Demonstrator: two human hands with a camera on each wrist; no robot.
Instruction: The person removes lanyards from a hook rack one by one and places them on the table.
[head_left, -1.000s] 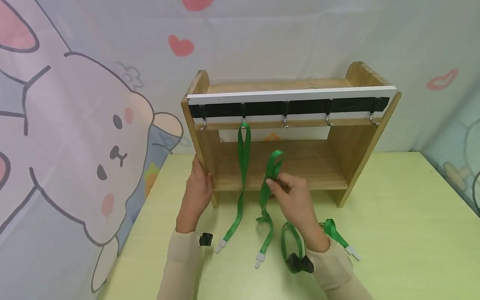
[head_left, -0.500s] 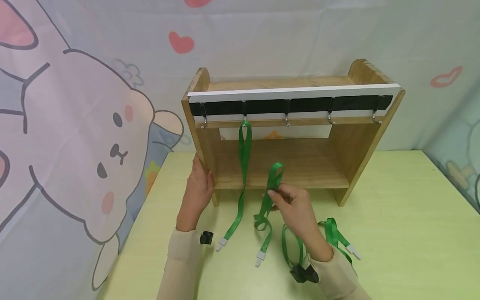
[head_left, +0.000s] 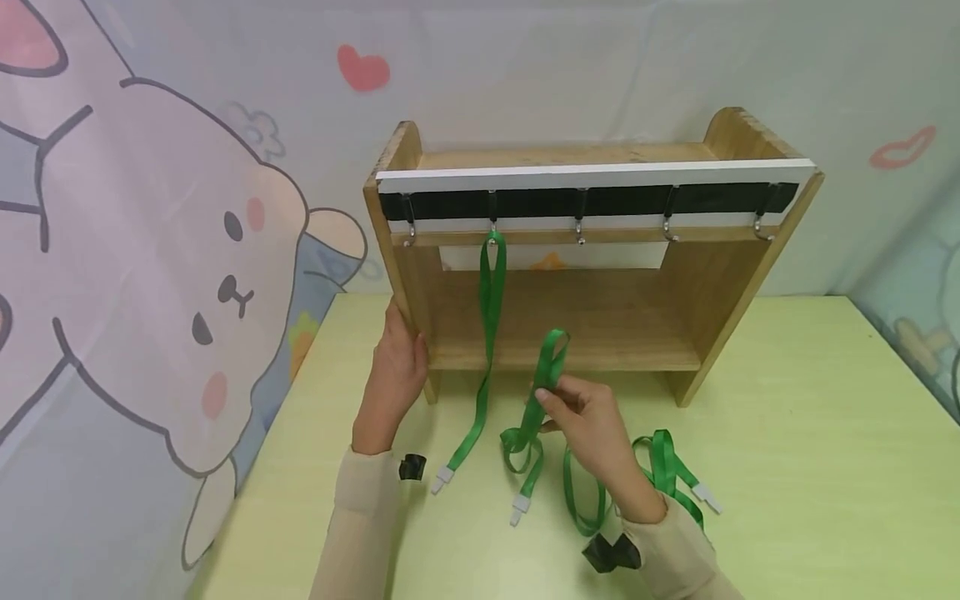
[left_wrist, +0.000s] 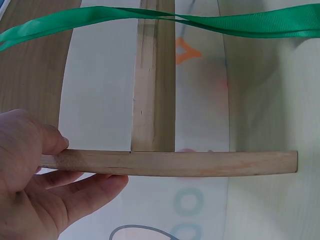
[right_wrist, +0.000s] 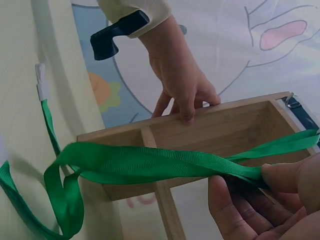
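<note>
My left hand [head_left: 396, 372] grips the left side panel of the wooden shelf [head_left: 562, 358]; in the left wrist view the thumb and fingers [left_wrist: 100, 192] lie on either side of its edge. Between right thumb and fingers, my right hand [head_left: 592, 425] pinches a green lanyard [head_left: 549, 367] just below its upper loop. That lanyard's lower part folds over itself, and its white clip [head_left: 520, 508] lies at the table. A second green lanyard [head_left: 491, 300] hangs from the second hook [head_left: 492, 223] from the left, its clip [head_left: 442, 479] reaching down to the table.
Several metal hooks [head_left: 580, 229] line a black-and-white strip [head_left: 630, 202] across the shelf's upper front. More green lanyards [head_left: 663, 467] lie on the pale table [head_left: 810, 458] by the right forearm, partly hidden by it. Behind stands a cartoon-printed backdrop [head_left: 540, 75].
The right hand has lowered with the pinched lanyard, whose lower part has folded into a loop near the table. The left hand stays on the shelf side; the head view has shifted slightly.
</note>
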